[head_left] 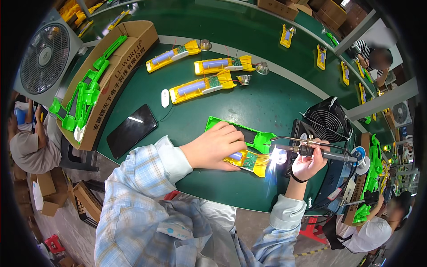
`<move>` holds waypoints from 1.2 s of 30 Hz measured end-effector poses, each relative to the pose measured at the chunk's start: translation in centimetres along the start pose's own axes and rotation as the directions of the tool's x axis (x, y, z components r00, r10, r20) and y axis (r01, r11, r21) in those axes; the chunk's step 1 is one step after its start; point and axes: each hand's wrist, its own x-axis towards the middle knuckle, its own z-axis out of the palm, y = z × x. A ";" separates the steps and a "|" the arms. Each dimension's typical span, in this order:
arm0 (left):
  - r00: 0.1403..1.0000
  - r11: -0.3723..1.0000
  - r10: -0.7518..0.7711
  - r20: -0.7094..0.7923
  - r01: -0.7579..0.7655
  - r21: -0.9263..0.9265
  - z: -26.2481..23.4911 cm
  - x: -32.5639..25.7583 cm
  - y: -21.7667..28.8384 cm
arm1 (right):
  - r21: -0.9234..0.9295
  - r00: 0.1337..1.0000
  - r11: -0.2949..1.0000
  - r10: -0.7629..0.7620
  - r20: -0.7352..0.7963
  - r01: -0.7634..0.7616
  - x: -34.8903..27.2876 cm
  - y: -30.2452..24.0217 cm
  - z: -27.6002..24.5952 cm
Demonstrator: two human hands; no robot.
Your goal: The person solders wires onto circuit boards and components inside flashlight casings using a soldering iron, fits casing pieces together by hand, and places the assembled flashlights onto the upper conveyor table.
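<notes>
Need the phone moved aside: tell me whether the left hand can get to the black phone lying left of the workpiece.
Probably yes. The left hand presses on the yellow assembly, and only bare green table lies between it and the black phone; it would have to let go first.

A worker's left hand (217,146) presses a yellow assembly (249,161) onto a green table (267,102), fingers overlapping a green housing (258,139) just beyond. The right hand (307,164) grips a soldering iron (311,151), its tip meeting the assembly's glowing end beside the left-hand hold.
</notes>
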 end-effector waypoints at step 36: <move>0.888 0.800 -0.458 -0.040 0.392 -0.455 1.4 1.9 1.2 | -0.049 1.000 0.999 0.004 0.011 -0.003 0.1 0.9 -1.3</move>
